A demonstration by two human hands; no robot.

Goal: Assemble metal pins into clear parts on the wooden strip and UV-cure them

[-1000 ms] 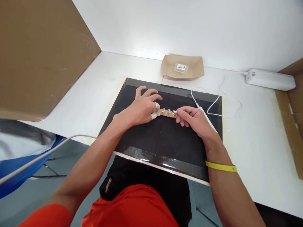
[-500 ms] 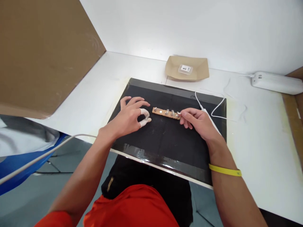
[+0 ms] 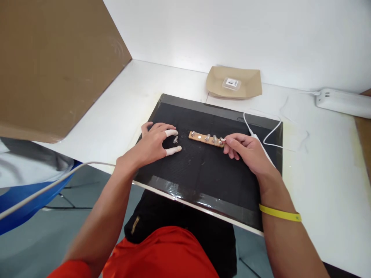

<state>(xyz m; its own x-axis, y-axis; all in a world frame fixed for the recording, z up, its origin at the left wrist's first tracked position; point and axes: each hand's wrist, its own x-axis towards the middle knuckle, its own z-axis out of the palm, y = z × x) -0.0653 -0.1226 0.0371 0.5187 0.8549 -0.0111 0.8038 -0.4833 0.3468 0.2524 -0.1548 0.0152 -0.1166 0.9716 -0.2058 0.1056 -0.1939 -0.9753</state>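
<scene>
A narrow tan strip lies at the centre of the frame on a black mat, its long axis running nearly left to right, the left end slightly higher in view and the right end dipping toward the lower right. Small shiny fittings stand along its face, and a white dot sits near the left end. The right hand, right of centre, has thumb and forefinger pinched together on a slim piece at the strip's right end. Left of centre, the left hand holds its white-covered thumb and forefinger apart; between them is a small loose fitting, its long axis slanting from lower left to upper right. A cardboard tray with a clear case inside sits at upper right of centre.
</scene>
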